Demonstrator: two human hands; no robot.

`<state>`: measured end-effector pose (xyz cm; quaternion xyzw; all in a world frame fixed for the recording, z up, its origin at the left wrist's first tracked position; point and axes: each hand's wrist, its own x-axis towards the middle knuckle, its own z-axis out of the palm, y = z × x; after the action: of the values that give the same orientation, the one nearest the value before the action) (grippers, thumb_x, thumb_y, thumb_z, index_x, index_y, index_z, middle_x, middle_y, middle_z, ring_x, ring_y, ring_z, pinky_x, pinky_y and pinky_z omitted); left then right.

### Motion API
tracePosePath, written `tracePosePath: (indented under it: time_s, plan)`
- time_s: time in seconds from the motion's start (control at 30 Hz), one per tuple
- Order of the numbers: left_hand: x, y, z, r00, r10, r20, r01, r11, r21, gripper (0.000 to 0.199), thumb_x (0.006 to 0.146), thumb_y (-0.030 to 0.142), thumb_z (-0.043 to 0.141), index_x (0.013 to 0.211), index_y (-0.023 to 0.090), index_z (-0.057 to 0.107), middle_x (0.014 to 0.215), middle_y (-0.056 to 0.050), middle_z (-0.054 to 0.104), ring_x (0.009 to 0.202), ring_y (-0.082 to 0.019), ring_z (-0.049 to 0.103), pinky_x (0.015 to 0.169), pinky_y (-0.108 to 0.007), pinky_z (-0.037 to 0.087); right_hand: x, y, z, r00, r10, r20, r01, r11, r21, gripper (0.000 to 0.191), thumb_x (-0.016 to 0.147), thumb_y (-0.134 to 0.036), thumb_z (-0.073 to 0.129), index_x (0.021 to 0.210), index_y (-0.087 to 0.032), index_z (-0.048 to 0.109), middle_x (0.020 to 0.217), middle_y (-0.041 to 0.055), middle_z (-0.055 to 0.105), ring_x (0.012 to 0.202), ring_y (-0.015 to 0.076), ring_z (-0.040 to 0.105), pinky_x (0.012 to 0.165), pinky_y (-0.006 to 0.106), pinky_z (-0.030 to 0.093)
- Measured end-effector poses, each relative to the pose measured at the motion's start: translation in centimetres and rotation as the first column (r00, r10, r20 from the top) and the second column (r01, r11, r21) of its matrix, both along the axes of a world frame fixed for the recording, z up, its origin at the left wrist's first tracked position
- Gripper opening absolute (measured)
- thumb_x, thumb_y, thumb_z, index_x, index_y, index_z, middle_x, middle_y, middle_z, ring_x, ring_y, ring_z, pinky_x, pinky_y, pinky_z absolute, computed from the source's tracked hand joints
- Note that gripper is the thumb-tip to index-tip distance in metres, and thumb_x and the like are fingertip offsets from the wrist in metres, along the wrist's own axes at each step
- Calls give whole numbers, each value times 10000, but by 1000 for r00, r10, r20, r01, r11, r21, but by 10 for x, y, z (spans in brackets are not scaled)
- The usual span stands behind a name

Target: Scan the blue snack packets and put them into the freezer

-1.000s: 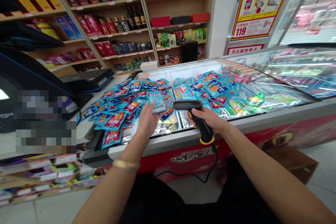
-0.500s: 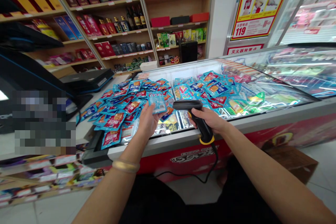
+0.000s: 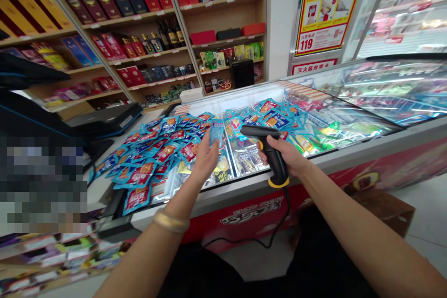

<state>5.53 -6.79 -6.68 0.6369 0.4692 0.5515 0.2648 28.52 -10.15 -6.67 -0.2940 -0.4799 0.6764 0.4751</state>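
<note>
A light-blue snack packet (image 3: 217,133) is pinched in my left hand (image 3: 206,156), held above the glass top of the freezer and blurred a little. My right hand (image 3: 284,153) grips a black barcode scanner (image 3: 275,163) with yellow trim, its head pointing left toward the packet; a gap lies between the two. Left of my left hand, many blue and red packets (image 3: 141,174) lie heaped on the freezer's left end. A second pile of such packets (image 3: 277,118) lies on the glass behind the scanner.
The chest freezer (image 3: 223,193) spans the front. From the scanner a black cable (image 3: 279,230) hangs down and loops left. Dark checkout equipment (image 3: 108,116) stands at the left. Shelves of boxed goods (image 3: 139,16) rise behind; a cardboard box (image 3: 387,209) sits on the floor at right.
My left hand has turned, so its back and fingers cover more of the packet. The scanner has moved slightly right and up relative to the freezer edge. The camera view has shifted.
</note>
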Motion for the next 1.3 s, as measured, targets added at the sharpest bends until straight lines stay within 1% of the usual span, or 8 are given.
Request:
tracePosePath:
  time_s: [0.1,0.17,0.27,0.4,0.77,0.93,1.03,1.3]
  plan:
    - [39,17,8,951,-50,-304,96,986,139,446,921,275,426,1346,186,530,1339,-122,580,1325,-257,478,1160,-456,320,33,2,3,994,-111,-15,110,994,-12,492,672,-653,726,777,-193,588,584,7,557,542,137,488,518,265,403]
    - [70,26,8,889,-108,-446,191,971,146,476,951,272,369,1411,202,469,1410,-136,512,1362,-248,436,1167,-453,303,56,4,3,982,-187,-17,187,982,-21,467,696,-648,704,787,-206,583,590,8,546,542,147,483,514,278,407]
    - [115,33,-1,743,-178,-645,229,974,-6,604,915,417,517,1482,263,373,1568,-158,294,1464,-349,256,1156,-559,273,88,7,0,957,-290,-19,289,956,-45,475,711,-676,669,801,-219,573,596,8,529,526,158,479,497,296,409]
    - [153,36,-13,566,-226,-793,115,974,-195,843,791,584,656,1511,395,263,1655,-112,-12,1460,-512,103,1065,-771,187,120,10,-5,915,-402,-44,399,915,-65,482,723,-695,642,809,-228,562,598,4,510,521,160,483,500,303,428]
    - [173,58,-12,569,-220,-792,79,974,-214,793,848,574,580,1526,420,200,1658,-76,-72,1466,-506,64,1066,-788,126,136,21,-8,891,-439,-113,421,894,-155,450,747,-672,633,790,-234,543,591,4,513,516,165,483,508,317,435]
    - [162,49,-4,593,-169,-787,63,985,-164,921,790,643,617,1543,376,161,1653,-130,10,1475,-483,-44,1073,-781,98,132,18,-7,895,-431,-117,409,897,-168,447,746,-655,656,795,-223,553,600,2,531,510,150,490,492,297,424]
    - [138,41,2,596,-91,-798,50,996,-76,883,812,595,630,1539,351,192,1642,-159,83,1489,-451,44,1107,-736,127,123,16,-7,903,-413,-115,394,906,-158,457,739,-660,663,802,-220,558,594,0,537,502,145,495,472,284,419]
    - [5,14,-3,553,182,-813,-96,983,154,703,866,452,597,1468,183,353,1475,-216,432,1362,-360,428,1080,-562,381,58,15,-4,957,-258,-131,239,960,-146,479,678,-634,735,801,-198,578,573,-14,558,509,125,511,459,238,402]
